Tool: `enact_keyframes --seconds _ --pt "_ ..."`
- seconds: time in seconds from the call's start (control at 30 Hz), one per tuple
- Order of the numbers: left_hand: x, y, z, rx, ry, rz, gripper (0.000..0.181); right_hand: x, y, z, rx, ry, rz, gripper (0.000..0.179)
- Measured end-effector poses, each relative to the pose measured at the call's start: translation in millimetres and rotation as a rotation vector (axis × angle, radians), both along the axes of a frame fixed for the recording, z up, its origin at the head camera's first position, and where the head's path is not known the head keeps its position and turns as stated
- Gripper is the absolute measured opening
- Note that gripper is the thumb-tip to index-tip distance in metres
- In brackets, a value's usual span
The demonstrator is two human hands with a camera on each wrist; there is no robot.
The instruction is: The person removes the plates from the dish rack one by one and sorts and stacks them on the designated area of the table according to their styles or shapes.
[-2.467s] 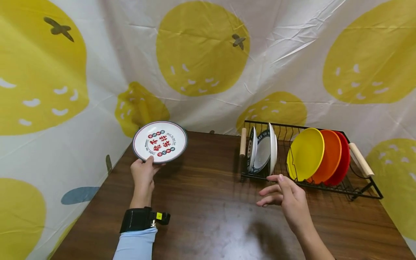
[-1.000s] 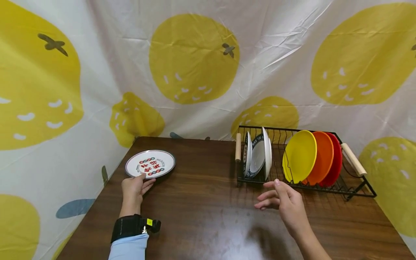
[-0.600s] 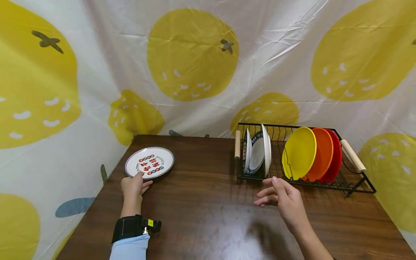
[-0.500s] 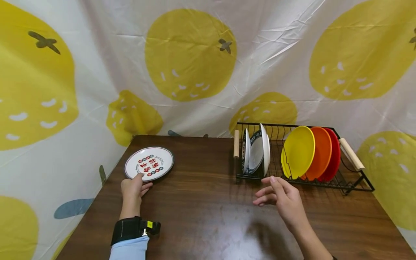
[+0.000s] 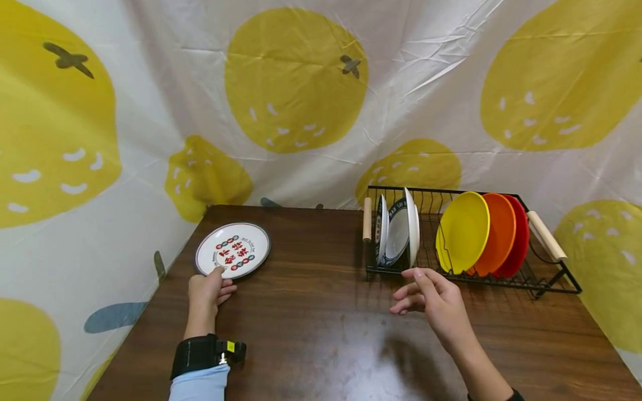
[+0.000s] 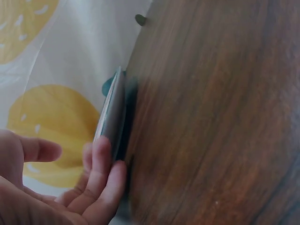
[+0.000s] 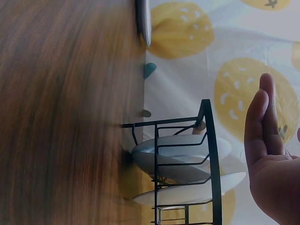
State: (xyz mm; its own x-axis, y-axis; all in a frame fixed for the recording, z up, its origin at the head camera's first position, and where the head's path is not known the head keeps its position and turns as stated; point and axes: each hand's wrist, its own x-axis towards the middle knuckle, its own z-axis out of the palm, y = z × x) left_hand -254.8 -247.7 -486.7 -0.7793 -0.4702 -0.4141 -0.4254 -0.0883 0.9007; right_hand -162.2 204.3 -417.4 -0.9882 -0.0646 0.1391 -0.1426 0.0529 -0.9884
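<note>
A white plate [image 5: 233,250] with a dark rim and red characters lies nearly flat, low over the back left of the wooden table. My left hand [image 5: 207,289] is at its near rim. In the left wrist view the fingertips [image 6: 103,145] touch the plate's edge from the underside, while the thumb [image 6: 42,150] stands apart from its face. My right hand [image 5: 436,301], fingers loosely bent and holding nothing, hovers in front of a black wire dish rack [image 5: 501,287]. That hand also shows beside the rack in the right wrist view, its fingers [image 7: 258,122] extended.
White dishes with dark bands [image 5: 398,234] stand upright at the rack's left end. A yellow plate [image 5: 461,234], an orange plate [image 5: 499,236] and a red plate [image 5: 519,239] lean towards its right. A lemon-print cloth [image 5: 301,178] hangs behind the table [image 5: 311,328].
The white plate, earlier raised and tilted towards the camera, has come down with my left hand to near the table. Over the last half second it barely shifts. The right hand stays about where it was.
</note>
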Motion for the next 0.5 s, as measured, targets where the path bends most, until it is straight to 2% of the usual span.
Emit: enact_keyframes --seconds 0.13,0.23,0.43,0.5 --pt "0.9 0.2 3.8 0.030 0.024 -0.006 0.062 -1.0 -0.6 1.7 0.015 -0.003 -0.009 0.048" --pt "2.8 1.0 9.0 0.006 0.056 -0.027 0.065 -2.0 -0.9 3.1 0.038 -0.008 -0.019 0.050" --pt "8.6 5.5 26.0 -0.036 0.130 -0.097 0.081 -3.5 -1.3 4.4 0.065 -0.012 -0.028 0.049" --pt "10.5 7.9 33.0 -0.033 0.153 -0.119 0.076 -3.9 -1.3 4.9 0.070 -0.012 -0.031 0.047"
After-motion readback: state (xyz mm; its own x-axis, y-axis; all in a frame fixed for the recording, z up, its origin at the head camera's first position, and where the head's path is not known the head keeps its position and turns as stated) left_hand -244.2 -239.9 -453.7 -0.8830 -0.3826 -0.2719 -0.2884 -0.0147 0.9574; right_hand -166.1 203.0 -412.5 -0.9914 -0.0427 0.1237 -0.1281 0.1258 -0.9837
